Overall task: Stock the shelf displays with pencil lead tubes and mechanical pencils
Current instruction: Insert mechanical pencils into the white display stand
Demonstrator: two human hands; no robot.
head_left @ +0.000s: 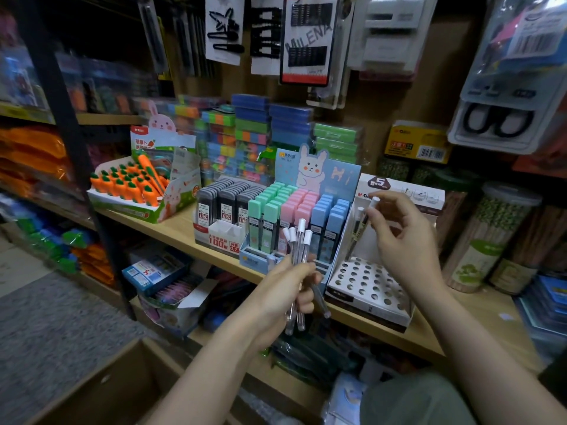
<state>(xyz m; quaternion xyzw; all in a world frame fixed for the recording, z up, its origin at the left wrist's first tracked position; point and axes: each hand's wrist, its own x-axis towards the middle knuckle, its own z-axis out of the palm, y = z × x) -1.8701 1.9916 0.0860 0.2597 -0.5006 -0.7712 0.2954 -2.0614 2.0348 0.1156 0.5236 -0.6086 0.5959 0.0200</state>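
Left hand: the left hand (283, 289) is curled round a bundle of clear pencils (297, 256) with white caps, held upright in front of the shelf's near edge, caps up.
Right hand: the right hand (399, 231) is raised over the white holed display; its thumb and fingers pinch a single pencil (363, 223) near its white cap, the dark barrel slanting down and to the left toward the holes.
Holed display: the white display tray (366, 282) sits on the wooden shelf (171, 228), right of the pastel box; most of its round holes stand empty. One more white-capped pencil seems to stand at its far left corner, though blur makes this hard to tell.
Pastel lead box: the bunny display box (306, 210) holds rows of green, pink and blue lead tubes, just left of the holed tray and touching it.
Black lead box: the black lead tube box (227, 210) stands left of the pastel box, its tubes packed in rows.
Carrot box: the carrot display (132, 188) sits at the far left of the shelf, filled with orange carrot-shaped items.
Right side: tall clear jars (491, 237) of pencils stand on the shelf right of the tray.
Near floor: a cardboard carton (116, 381) lies open at lower left.
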